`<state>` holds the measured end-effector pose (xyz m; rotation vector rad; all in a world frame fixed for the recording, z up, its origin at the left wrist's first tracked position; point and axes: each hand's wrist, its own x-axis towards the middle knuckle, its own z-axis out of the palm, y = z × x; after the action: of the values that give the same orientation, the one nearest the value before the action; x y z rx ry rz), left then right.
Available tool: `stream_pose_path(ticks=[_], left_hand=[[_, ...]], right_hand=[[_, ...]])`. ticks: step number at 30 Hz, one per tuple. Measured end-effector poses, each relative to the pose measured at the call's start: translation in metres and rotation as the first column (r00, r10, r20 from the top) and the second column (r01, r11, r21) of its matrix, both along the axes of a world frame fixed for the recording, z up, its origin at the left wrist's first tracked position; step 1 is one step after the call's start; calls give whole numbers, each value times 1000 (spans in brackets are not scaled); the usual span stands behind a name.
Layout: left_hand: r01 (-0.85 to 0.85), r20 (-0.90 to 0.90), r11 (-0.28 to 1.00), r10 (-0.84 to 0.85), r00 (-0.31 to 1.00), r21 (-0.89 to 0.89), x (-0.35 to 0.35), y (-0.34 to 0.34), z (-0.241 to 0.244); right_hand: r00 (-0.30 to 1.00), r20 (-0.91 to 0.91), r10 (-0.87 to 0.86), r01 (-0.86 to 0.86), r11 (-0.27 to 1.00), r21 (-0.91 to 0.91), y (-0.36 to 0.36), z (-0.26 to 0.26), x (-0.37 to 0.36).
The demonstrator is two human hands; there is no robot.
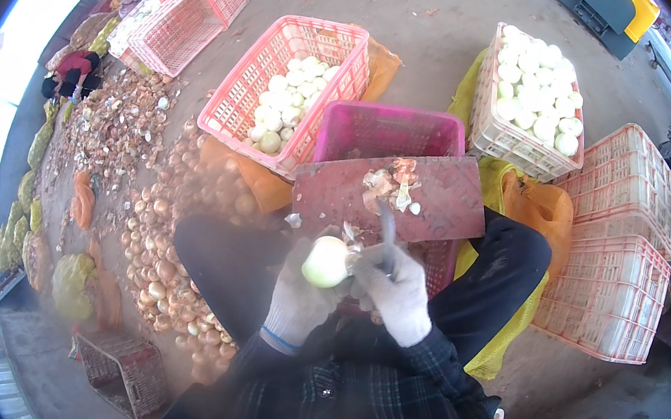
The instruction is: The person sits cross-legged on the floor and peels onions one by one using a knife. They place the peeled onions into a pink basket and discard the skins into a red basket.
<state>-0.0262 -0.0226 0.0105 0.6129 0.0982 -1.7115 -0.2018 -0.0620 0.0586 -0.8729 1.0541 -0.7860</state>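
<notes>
Between my gloved hands is a mostly peeled white onion (327, 262). My left hand (306, 281) cups it from beneath and the left side. My right hand (395, 286) grips a knife (388, 225) whose blade points away from me, and its fingers touch the onion's right side, where dry skin hangs. Just beyond the hands a reddish board (449, 201) lies across a magenta plastic crate (394, 115). Onion skins (385, 184) and small scraps lie on the board.
A pink crate (244, 82) and a pale crate (489, 137) hold peeled onions. Unpeeled onions (164, 276) spread over the floor at left, near a heap of skins (114, 119). Stacked crates (605, 286) stand at right. Another person (77, 65) bends at far left.
</notes>
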Motion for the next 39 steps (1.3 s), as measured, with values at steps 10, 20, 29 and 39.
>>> stream_pose_path(ticks=[10,20,29,39], left_hand=[[108,-157,994,-109,982,-15,6,5,-1],[170,858,985,-60,510,-32,6,14,-5],[-28,580,997,-15,815,66,-2,11,4],[211,998,976,64,-10,-60,2,13,-11]], right_hand=[[922,-360,-146,85,980,-179,-10,-43,-33],[574,-818,19,-700,529,-479,26,-12,-38],[473,-881,29,-770,500,-397,28,-23,-31],[684,-723,99,-563,701,-437,33,-37,-23]])
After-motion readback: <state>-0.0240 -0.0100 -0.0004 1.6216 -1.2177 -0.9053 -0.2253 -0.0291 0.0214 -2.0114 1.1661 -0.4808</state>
